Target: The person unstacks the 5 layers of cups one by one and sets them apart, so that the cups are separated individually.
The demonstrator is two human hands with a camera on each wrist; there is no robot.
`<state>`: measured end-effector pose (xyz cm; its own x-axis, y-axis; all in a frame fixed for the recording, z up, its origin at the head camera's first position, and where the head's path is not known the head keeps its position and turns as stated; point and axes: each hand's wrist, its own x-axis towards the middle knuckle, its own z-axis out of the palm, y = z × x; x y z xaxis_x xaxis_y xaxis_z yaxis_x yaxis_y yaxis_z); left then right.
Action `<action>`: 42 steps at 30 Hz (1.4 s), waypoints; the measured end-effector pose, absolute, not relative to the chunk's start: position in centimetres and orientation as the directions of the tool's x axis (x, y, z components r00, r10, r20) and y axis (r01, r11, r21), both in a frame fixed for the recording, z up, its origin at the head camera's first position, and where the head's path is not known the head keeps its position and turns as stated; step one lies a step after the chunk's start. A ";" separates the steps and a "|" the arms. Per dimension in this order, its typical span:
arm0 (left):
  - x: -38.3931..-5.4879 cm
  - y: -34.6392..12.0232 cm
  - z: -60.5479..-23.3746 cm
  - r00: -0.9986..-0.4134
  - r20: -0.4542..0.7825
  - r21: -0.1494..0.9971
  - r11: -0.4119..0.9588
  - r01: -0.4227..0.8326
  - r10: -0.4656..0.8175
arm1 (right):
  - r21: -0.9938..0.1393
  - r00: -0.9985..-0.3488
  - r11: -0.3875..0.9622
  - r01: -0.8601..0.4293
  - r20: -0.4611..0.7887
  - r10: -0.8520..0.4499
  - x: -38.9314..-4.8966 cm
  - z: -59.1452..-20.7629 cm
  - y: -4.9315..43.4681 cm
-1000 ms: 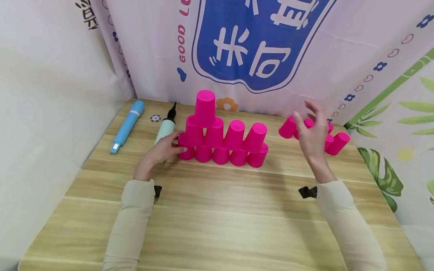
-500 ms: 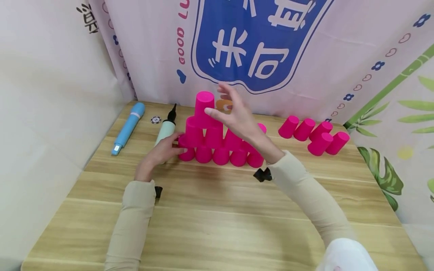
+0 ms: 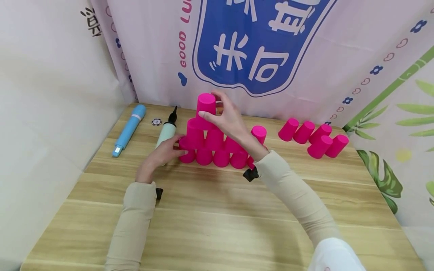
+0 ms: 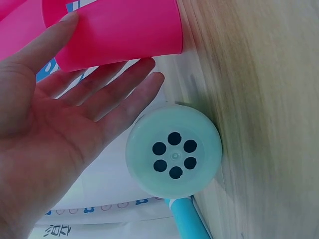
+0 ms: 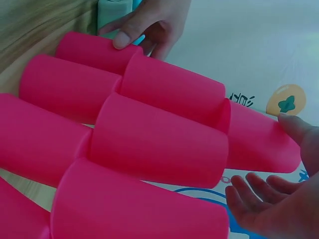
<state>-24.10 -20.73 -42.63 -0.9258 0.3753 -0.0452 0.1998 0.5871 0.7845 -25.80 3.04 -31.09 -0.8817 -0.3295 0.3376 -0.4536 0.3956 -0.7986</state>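
Upside-down bright pink cups stand stacked in a wall: several in the bottom row, several in the second, and one top cup (image 3: 206,109) over the second row's left pair. My right hand (image 3: 231,118) is around that top cup, thumb across its front and fingers behind it; in the right wrist view the fingertips (image 5: 249,186) show a gap beside the cup. My left hand (image 3: 165,151) lies at the left bottom cup (image 4: 124,32), its thumb tip touching the cup and its long fingers fairly straight alongside.
Right of the wall several loose pink cups (image 3: 320,146) stand upside down. A mint-green hand pump (image 3: 167,132) with a black nozzle lies by my left hand. Farther left are a blue stick-like device (image 3: 129,130) and a round chip (image 3: 156,122). A printed cloth (image 3: 152,56) hangs behind.
My right hand has moved left from the loose cups to the top cup and come in around it. The left hand has stayed at the bottom cup.
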 end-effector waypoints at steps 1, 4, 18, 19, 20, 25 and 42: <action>-24.1 -20.7 -42.7 -0.925 -0.044 0.782 0.589 0.203 0.377 | -0.800 -0.880 0.389 -0.457 0.345 -0.326 -25.8 -31.3 3.0; -24.2 -20.7 -42.8 -0.926 -0.039 0.779 0.592 0.208 0.377 | -0.799 -0.872 0.367 -0.476 0.373 -0.317 -25.7 -31.6 2.9; -24.1 -20.6 -42.9 -0.928 -0.054 0.793 0.581 0.185 0.369 | -0.734 -0.805 0.372 -0.568 0.590 -0.065 -24.0 -29.3 11.0; -24.1 -20.5 -42.9 -0.928 -0.053 0.794 0.580 0.185 0.368 | -0.717 -0.797 0.421 -0.556 0.603 -0.026 -24.0 -29.4 12.5; -24.1 -20.5 -42.8 -0.928 -0.051 0.794 0.579 0.186 0.369 | -0.701 -0.790 0.472 -0.535 0.613 0.015 -24.1 -29.7 14.1; -24.1 -20.8 -42.7 -0.929 -0.037 0.792 0.578 0.198 0.368 | -0.703 -0.805 0.639 -0.313 0.553 0.215 -24.8 -32.9 21.5; -23.9 -20.9 -42.5 -0.926 -0.059 0.799 0.574 0.179 0.372 | -0.719 -0.919 0.685 0.118 0.182 0.350 -26.3 -42.2 28.5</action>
